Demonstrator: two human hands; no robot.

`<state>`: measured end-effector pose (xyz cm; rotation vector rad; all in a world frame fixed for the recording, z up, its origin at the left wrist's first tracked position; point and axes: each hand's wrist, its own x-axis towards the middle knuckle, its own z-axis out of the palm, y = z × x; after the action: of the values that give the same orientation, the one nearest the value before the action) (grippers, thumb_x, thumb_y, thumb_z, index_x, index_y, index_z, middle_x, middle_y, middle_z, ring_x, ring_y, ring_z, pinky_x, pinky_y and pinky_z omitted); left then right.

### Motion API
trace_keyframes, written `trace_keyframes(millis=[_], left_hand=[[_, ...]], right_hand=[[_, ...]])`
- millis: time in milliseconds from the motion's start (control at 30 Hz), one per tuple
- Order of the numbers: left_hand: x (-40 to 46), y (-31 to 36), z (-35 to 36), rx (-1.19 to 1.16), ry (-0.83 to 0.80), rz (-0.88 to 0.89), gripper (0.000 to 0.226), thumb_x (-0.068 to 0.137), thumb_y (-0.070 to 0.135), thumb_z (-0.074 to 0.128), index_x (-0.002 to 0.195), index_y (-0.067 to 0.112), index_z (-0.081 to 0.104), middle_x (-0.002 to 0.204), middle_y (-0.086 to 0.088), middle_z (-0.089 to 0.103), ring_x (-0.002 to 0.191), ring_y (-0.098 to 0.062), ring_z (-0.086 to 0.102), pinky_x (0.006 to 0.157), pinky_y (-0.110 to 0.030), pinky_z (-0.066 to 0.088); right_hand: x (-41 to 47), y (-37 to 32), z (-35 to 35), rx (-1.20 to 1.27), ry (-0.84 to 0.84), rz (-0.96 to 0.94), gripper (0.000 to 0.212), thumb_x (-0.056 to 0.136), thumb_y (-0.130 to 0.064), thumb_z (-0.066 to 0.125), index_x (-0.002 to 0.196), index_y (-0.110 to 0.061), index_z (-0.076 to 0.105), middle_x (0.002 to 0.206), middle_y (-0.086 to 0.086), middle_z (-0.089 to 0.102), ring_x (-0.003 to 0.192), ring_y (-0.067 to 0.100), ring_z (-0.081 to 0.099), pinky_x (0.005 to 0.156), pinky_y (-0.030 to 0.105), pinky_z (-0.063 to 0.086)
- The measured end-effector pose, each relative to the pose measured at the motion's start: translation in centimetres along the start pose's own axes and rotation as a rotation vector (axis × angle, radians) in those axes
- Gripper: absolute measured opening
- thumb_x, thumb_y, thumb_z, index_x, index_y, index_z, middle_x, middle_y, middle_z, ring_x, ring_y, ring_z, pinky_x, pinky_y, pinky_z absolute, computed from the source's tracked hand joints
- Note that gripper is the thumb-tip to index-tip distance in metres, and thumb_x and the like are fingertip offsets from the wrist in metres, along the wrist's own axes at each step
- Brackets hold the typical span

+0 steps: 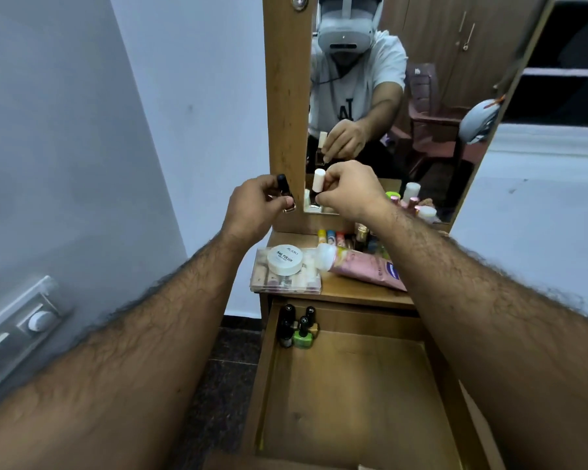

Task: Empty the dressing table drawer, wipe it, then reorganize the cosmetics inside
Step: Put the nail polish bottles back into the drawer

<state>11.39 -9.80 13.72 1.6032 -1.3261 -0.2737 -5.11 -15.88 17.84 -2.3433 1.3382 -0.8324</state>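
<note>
Both arms reach forward over the open drawer (350, 385) toward the mirror (398, 96).

Left hand (252, 206): fingers curled round a small bottle with a black cap (281, 183); a bit of its base shows below the thumb. Held in front of the mirror's wooden frame (286, 96).

Right hand (350, 191): thumb and fingers pinch a bottle with a white cap (318, 180), dark body below. It is upright, just in front of the glass. Whether it stands on the ledge or is lifted, cannot tell.

Drawer: pulled out, wooden floor mostly bare. In its far left corner stands a tight cluster of nail polish bottles (297, 325), black caps, one green bottle (302, 339) at the front.

Tabletop (353, 290) above the drawer: clear plastic box (286, 276) at the left edge, a white round jar (285, 259) marked "nail polish" sitting on it. Just beside it, a pink tube (364, 268) lies on its side, white cap touching the box. Behind these, a row of small colourful items (333, 236), partly hidden by the right arm.

More bottles (411, 198) stand at the mirror's base on the right, pink and white caps.

Mirror shows the person's reflection, white T-shirt, headset. Wall switch panel (17, 327) at lower left.
</note>
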Motion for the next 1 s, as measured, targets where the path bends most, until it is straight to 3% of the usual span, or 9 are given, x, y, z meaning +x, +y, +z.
trace_keyframes(millis=[167,300,467,600,733,833,1000], left_hand=[[-5.3,2.4,-0.5,0.019,-0.043,0.059,0.023,0.086,0.014,0.074,0.108,0.020,0.072,0.086,0.011,0.069,0.072,0.000,0.061,0.073,-0.020,0.048],[-10.3,2.9,0.4,0.033,-0.070,0.027,0.028,0.086,0.018,0.075,0.114,0.021,0.071,0.091,0.009,0.070,0.079,-0.005,0.063,0.078,-0.024,0.051],[-16.3,1.9,2.6,0.090,-0.184,-0.057,0.024,0.086,0.025,0.074,0.110,0.025,0.070,0.100,0.007,0.073,0.089,-0.013,0.066,0.083,-0.036,0.055],[-19.6,0.1,3.5,0.188,-0.268,-0.122,0.027,0.086,0.022,0.074,0.113,0.021,0.069,0.103,0.004,0.071,0.096,-0.016,0.064,0.080,-0.028,0.050],[-21.5,-2.1,4.0,0.304,-0.392,-0.208,0.031,0.082,0.022,0.077,0.113,0.022,0.070,0.100,0.003,0.070,0.094,-0.016,0.064,0.076,-0.025,0.044],[-21.7,-3.4,4.2,0.394,-0.482,-0.230,0.031,0.080,0.019,0.079,0.109,0.020,0.071,0.103,0.000,0.071,0.096,-0.017,0.065,0.078,-0.025,0.046],[-20.7,-3.8,5.2,0.560,-0.547,-0.181,0.021,0.082,0.013,0.075,0.103,0.015,0.071,0.100,-0.005,0.070,0.096,-0.023,0.065,0.080,-0.027,0.048]], right_hand=[[-5.6,0.3,-2.7,0.055,0.054,-0.021,0.007,0.076,-0.013,0.076,0.077,-0.012,0.070,0.080,0.000,0.070,0.080,0.017,0.065,0.073,0.032,0.052],[-10.4,2.0,-2.4,0.061,0.035,0.026,0.010,0.075,-0.012,0.075,0.084,-0.009,0.073,0.083,0.004,0.072,0.083,0.021,0.067,0.077,0.039,0.054],[-15.8,3.2,-0.7,0.125,-0.008,0.098,0.013,0.074,-0.017,0.075,0.085,-0.022,0.072,0.082,-0.008,0.070,0.081,0.013,0.065,0.067,0.027,0.048],[-18.9,4.9,2.2,0.149,-0.093,0.171,0.013,0.073,-0.010,0.074,0.070,-0.020,0.065,0.067,-0.007,0.064,0.070,0.015,0.061,0.058,0.025,0.040],[-21.2,6.9,5.1,0.107,-0.187,0.282,0.007,0.074,-0.013,0.076,0.078,-0.013,0.070,0.075,-0.002,0.068,0.075,0.017,0.063,0.067,0.029,0.048],[-21.8,7.8,6.7,0.095,-0.250,0.317,0.011,0.075,-0.012,0.078,0.078,-0.009,0.069,0.074,-0.001,0.065,0.071,0.016,0.058,0.063,0.028,0.045],[-21.4,8.5,8.6,0.071,-0.344,0.345,0.021,0.075,-0.006,0.076,0.066,-0.017,0.060,0.072,0.000,0.064,0.069,0.016,0.057,0.062,0.027,0.044]])
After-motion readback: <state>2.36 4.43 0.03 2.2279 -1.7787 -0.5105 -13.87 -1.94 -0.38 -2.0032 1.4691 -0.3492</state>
